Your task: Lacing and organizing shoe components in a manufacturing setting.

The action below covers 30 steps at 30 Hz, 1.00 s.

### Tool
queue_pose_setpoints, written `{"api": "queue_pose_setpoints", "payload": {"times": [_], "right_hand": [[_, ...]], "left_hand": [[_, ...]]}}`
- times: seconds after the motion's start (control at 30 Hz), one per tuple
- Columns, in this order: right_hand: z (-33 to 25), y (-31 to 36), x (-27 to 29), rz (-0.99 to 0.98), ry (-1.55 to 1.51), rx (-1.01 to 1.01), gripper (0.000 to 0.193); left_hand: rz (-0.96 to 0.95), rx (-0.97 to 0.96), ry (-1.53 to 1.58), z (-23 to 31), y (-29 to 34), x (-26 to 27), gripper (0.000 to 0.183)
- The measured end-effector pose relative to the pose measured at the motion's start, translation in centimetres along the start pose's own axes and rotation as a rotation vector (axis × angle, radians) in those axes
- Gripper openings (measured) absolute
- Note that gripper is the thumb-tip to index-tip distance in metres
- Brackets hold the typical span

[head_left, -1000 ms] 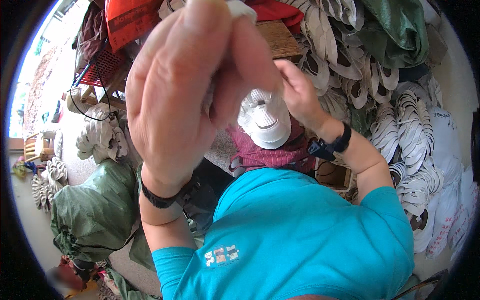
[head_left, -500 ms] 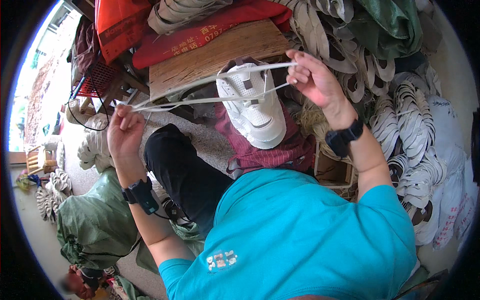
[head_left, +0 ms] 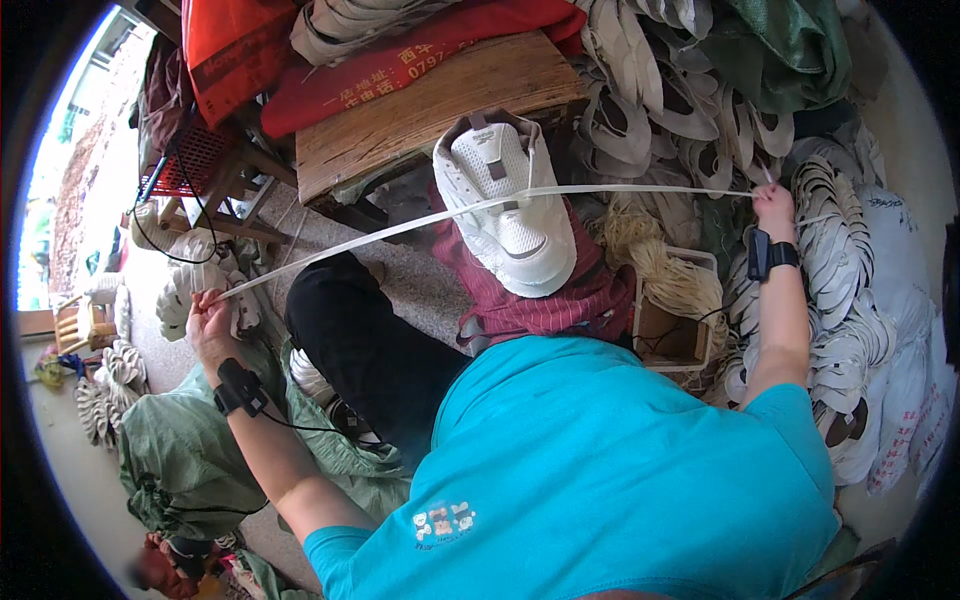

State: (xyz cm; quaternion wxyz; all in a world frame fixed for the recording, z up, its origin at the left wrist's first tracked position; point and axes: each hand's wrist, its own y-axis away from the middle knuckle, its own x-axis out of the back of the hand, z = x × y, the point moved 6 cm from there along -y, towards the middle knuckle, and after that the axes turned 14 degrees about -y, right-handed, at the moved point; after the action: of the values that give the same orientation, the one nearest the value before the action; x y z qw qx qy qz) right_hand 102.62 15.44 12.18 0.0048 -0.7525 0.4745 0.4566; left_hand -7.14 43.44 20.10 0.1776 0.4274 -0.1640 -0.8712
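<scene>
1. Across the centre of the frame, a white lace (head_left: 640, 187) is spanning from the middle left to the upper right, crossing the front of a white shoe (head_left: 520, 245).
2. Both hands are grasping: the left hand (head_left: 209, 322), at middle left, is pinching one end region of the lace, and the right hand (head_left: 774, 207), at upper right, is closing its fingers on the other, with a short tail showing above them.
3. Change noted: the hands are now standing far wider apart than half a second ago, the right hand having shifted most, toward the right of the frame. The doubled strands are giving way to one nearly straight line.
4. Consequence (judgement): the slack appears to be coming out, and the lace seems to be carrying light tension, with a length extending on each side of the shoe. Whether it is passing through a loop or merely over the upper cannot be told.
5. Shoe position: it is holding its place at centre, toe pointing down the frame, and is resting on a maroon striped cloth (head_left: 590, 300).
6. Surroundings: a wooden bench (head_left: 400, 130) is standing at upper centre; a pale box (head_left: 660, 335) is sitting right of the cloth, with pale cords (head_left: 640, 250) spilling over it.
</scene>
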Motion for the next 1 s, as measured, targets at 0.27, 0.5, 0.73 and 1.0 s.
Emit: {"api": "queue_pose_setpoints", "payload": {"times": [0.27, 0.5, 0.73, 1.0], "right_hand": [[11.4, 7.0, -2.5, -0.023, 0.508, -0.221, 0.02], [25.8, 27.6, -22.4, -0.727, 0.699, -0.374, 0.026], [28.1, 29.4, -24.0, -0.94, 0.84, -0.352, 0.01], [28.4, 28.3, -24.6, -0.96, 1.03, -0.366, 0.012]], "left_hand": [[-0.137, -0.277, -0.783, -12.0, 6.9, -14.0, 0.024], [-0.625, -0.357, -1.18, -28.9, 17.6, -23.8, 0.029], [-0.776, -0.142, -1.166, -34.3, 20.2, -24.1, 0.033], [-0.804, -0.033, -1.193, -35.8, 19.6, -23.1, 0.033]]}}
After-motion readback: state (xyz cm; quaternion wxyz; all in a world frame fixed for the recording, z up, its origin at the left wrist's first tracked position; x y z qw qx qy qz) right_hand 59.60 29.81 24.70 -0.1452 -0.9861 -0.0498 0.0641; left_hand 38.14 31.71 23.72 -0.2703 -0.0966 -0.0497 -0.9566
